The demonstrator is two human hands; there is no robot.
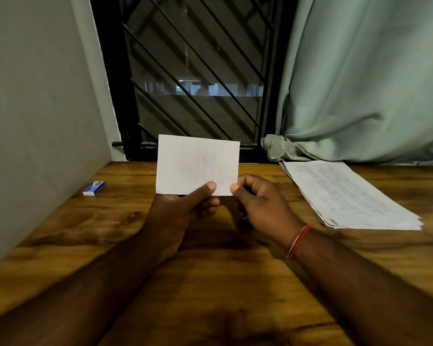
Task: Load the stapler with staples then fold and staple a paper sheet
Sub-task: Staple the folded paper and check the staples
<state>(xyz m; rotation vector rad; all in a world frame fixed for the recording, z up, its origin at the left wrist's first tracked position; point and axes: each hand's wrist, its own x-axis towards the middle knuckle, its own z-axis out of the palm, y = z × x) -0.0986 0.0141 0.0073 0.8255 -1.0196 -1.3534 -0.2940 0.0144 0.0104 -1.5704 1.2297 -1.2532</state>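
The left hand [185,208] is pinching the folded paper sheet [198,164] by its lower edge, and the right hand's [258,206] fingers are pinching its five o'clock corner. I judge the layers need holding square and tight for stapling there. The sheet is standing upright above the table's [210,283] centre, small, white and crisp, with a paper stack [348,193] lying at three o'clock.
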